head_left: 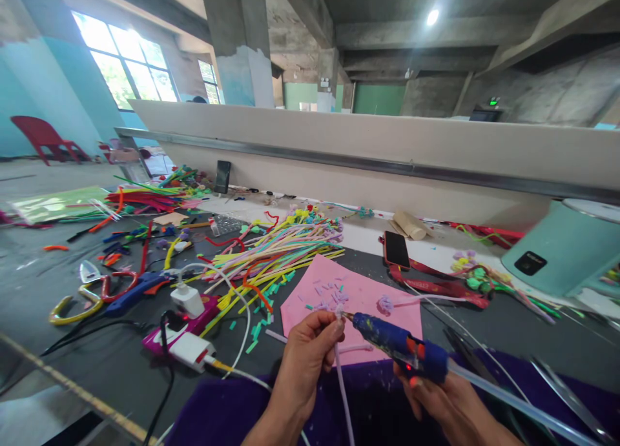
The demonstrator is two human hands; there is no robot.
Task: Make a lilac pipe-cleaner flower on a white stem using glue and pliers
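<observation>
My left hand (312,346) pinches a pale lilac pipe cleaner (343,388) near its top, and the stem hangs down from the fingers. My right hand (436,388) is wrapped round a blue glue gun (402,343) with a clear glue stick (513,401) coming out of its back. The gun's nozzle points left and meets, or nearly meets, the top of the stem. Beneath lies a pink sheet (358,272) scattered with short lilac and green cut pieces (329,294). A finished-looking lilac flower (386,304) on a stem rests on the sheet's right side.
Bundles of coloured pipe cleaners (271,246) spread behind and left. A magenta power strip (208,310) with chargers, red-handled pliers (116,284) and another blue glue gun (138,294) lie left. A phone (396,249) and a green bin-like container (564,249) stand right; tweezers (574,394) lie near front.
</observation>
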